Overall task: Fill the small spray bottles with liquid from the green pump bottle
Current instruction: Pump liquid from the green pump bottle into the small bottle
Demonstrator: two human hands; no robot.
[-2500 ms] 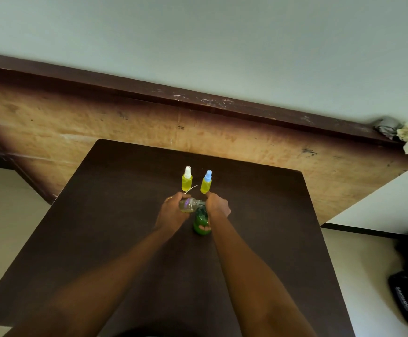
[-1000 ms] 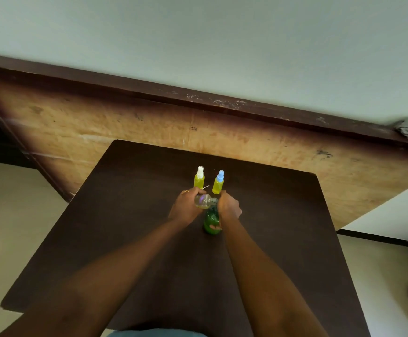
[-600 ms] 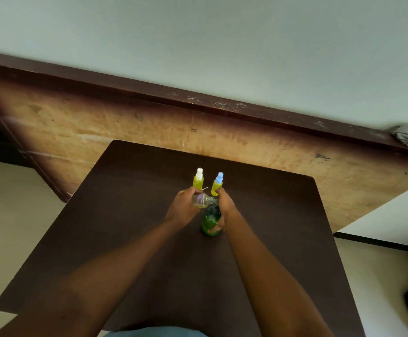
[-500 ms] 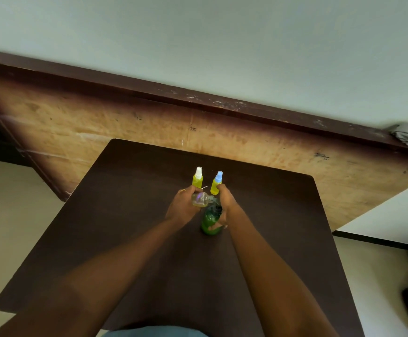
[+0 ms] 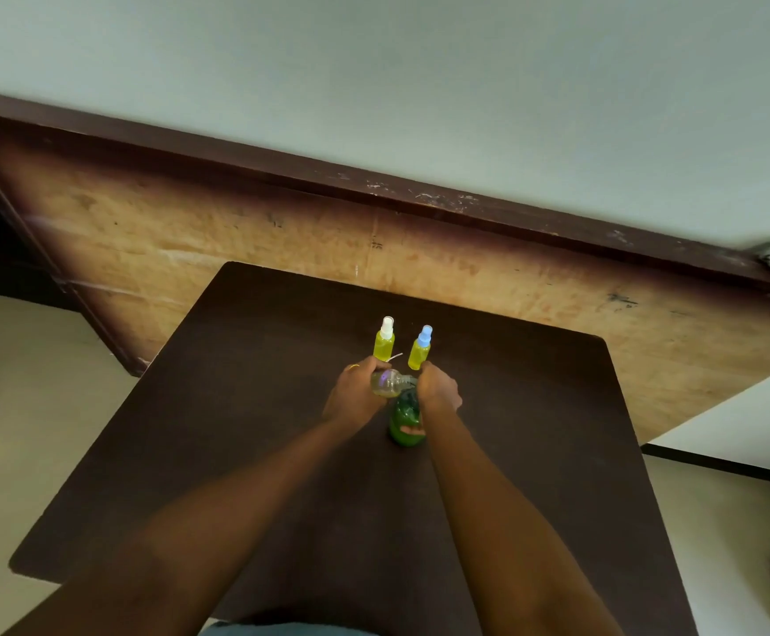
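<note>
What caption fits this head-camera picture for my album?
Left hand holds a small clear bottle at the green pump bottle gripped by the right hand.

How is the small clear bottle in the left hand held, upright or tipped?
Tipped: the clear bottle lies nearly sideways in the left hand, its mouth toward the green pump bottle.

The tabletop (image 5: 245, 406) is showing dark matt wood; the green bottle (image 5: 405, 417) is gleaming as glossy translucent plastic.
</note>
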